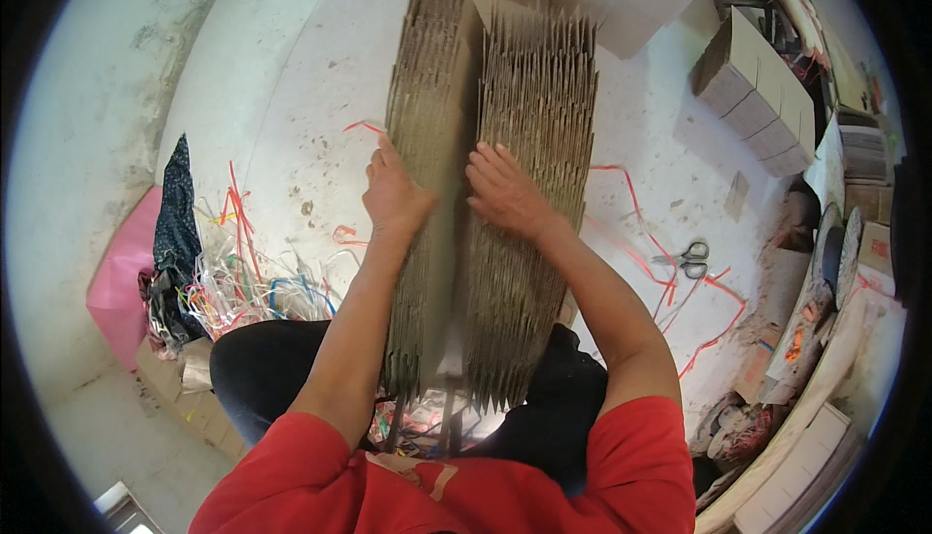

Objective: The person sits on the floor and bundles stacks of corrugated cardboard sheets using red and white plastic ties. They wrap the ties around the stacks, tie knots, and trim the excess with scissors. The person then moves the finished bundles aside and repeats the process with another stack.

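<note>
Left hand (pixel 396 192): my fingers partly spread at the outer edge of the left cardboard stack (pixel 427 78).
Right hand (pixel 509 194): my fingers close together over the inner edge of the right cardboard stack (pixel 539 87).
Grip: I can't tell for either.
Stacks: side by side, between my knees (pixel 262 354).

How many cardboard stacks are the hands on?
2: the left stack at the left hand, and the right stack under the right hand. Hands and forearms hide parts of both.
</note>
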Tool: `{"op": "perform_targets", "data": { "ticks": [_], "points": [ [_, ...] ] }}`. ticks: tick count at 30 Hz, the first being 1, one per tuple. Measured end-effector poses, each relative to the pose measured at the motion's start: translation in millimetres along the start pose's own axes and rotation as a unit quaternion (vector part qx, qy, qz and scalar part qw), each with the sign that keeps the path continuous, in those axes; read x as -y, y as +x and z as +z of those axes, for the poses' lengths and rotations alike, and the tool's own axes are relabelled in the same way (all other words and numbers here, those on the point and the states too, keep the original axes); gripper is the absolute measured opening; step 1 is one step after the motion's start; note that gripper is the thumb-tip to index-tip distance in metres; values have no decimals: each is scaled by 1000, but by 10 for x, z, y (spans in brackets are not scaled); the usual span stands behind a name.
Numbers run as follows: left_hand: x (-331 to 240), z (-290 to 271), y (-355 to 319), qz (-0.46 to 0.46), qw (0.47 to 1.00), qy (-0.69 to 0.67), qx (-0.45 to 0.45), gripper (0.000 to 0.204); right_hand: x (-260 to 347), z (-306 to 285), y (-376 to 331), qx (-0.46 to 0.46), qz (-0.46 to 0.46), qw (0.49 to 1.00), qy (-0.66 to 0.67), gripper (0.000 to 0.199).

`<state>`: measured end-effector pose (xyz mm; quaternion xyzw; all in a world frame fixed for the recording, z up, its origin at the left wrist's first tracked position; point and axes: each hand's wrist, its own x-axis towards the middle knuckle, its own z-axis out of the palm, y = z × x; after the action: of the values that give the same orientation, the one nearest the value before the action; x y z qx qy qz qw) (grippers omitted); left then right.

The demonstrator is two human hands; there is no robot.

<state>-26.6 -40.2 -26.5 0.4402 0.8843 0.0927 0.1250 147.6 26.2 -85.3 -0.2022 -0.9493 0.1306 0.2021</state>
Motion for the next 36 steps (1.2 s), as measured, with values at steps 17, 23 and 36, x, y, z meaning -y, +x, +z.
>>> {"op": "perform_targets", "data": {
  "ticks": [17,23,36],
  "points": [
    [-127,305,54,34,994,-54,94,115,-61,40,-10,30,24,997,66,45],
    [-51,328,-40,57,992,-41,108,130,-96,-30,-69,20,27,998,61,45],
    [20,236,124,-4,989,-11,146,127,-155,-31,-186,-15,3,1000,-17,38]
  ]
}}
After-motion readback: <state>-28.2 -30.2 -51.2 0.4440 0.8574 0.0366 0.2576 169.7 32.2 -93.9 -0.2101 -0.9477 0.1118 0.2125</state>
